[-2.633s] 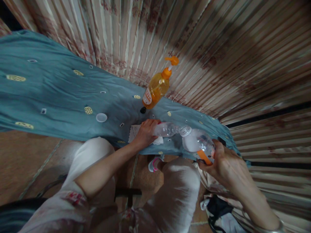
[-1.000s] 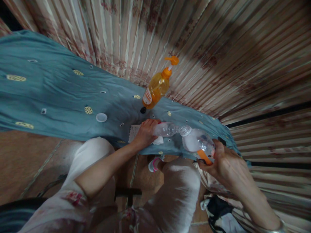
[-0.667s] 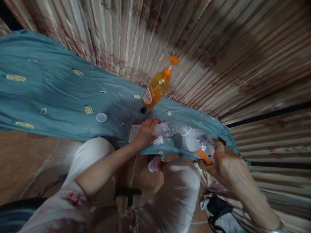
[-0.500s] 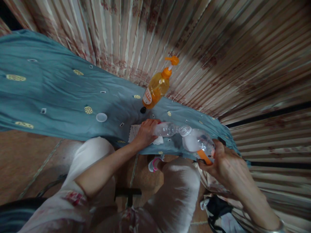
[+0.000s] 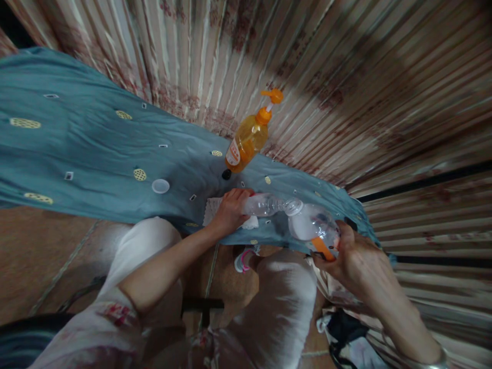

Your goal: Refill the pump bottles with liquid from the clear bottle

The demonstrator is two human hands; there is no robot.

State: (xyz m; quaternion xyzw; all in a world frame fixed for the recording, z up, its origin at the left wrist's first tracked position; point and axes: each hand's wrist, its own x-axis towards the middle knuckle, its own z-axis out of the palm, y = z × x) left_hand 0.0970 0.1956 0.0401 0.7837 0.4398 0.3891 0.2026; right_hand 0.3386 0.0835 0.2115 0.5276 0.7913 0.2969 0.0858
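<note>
The tabletop (image 5: 92,148) was a long, narrow thing draped in a wrinkly teal cloth (image 5: 180,166) with yellow pineapples and little rectangles printed on it. Right along its far edge hung a pleated curtain (image 5: 207,61), pinkish-beige with reddish flowers, with dark bars (image 5: 426,182) crossing it over on the right. Brown floor (image 5: 54,256) below, pale seams running through it.

As for the clutter: an orange-topped pump bottle (image 5: 249,138) with yellow-orange stuff in it stood on the curtain side, a small black object (image 5: 226,175) right at its foot. Off to the left sat a round whitish disc (image 5: 160,186), lid or shallow dish, couldn't tell.

The left hand (image 5: 230,210) was wrapped around a small clear bottle (image 5: 261,205), lying sideways above a white scalloped-edge cloth (image 5: 210,209) that the hand partly covered. The right hand (image 5: 351,251) gripped a bigger clear bottle (image 5: 313,225) with an orange band, tipped so its neck met the small one's, seemingly mouth to mouth. That hand hid the big bottle's base. Pale-trousered knees (image 5: 286,292) blocked some floor, and a black-and-white bundle (image 5: 348,330) lay down by the curtain.
</note>
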